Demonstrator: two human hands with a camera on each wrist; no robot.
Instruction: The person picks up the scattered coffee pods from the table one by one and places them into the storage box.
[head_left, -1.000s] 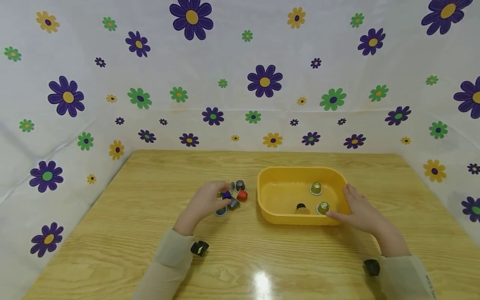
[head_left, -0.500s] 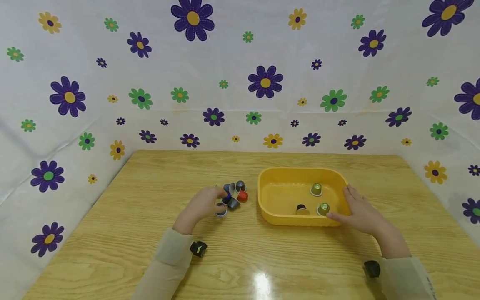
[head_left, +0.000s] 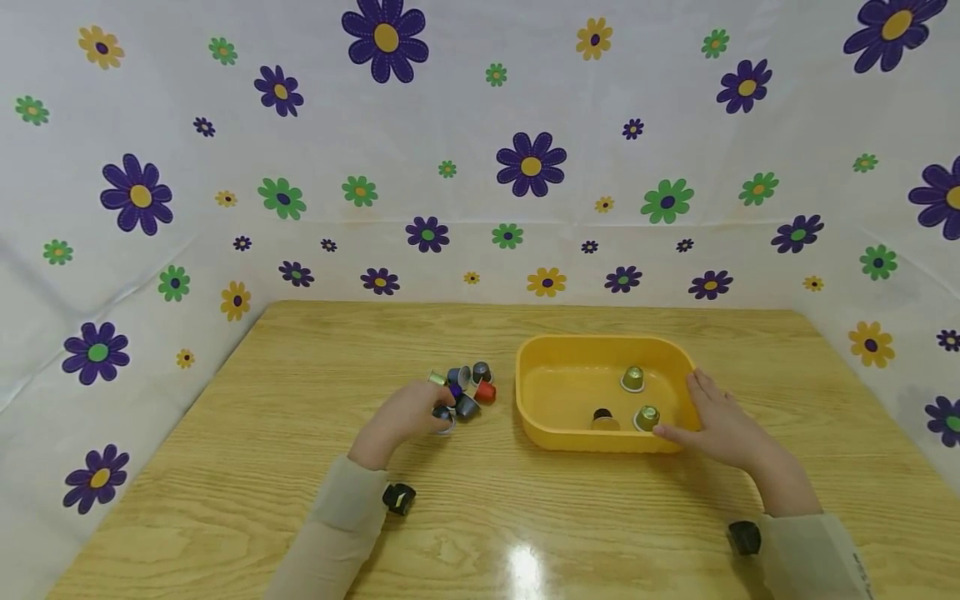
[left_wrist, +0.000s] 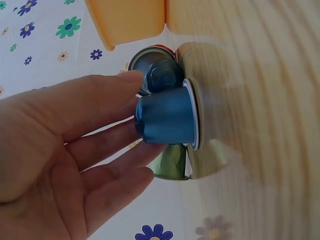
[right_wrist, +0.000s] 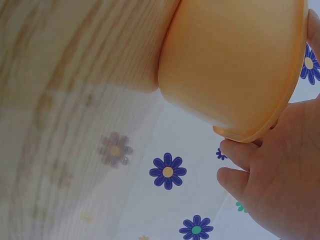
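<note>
A white sheet printed with flowers (head_left: 337, 133) fills the upper part of the head view. Below it spreads a wood-grain counter (head_left: 570, 517), with a yellow plastic tub (head_left: 555, 440) right of centre. The person's right hand (head_left: 723, 425) lies against the tub's right end, fingers extended along the rim, thumb at the front corner. The left hand (head_left: 401, 417) is left of centre, loosely spread around a blue coffee capsule (left_wrist: 167, 117) that stands rim-down on the counter; the left wrist view does not settle whether the fingers touch it.

Close by, at mid-frame, cluster a red capsule (head_left: 486, 392), a dark grey capsule (head_left: 481, 372), a slate capsule (head_left: 467, 407), a grey capsule (head_left: 459, 377), a purple capsule (head_left: 454, 392) and a pale green capsule (head_left: 437, 377). Inside the tub, two green-gold capsules (head_left: 633, 378) stand toward the right, and a black capsule (head_left: 602, 413) sits near the front wall.
</note>
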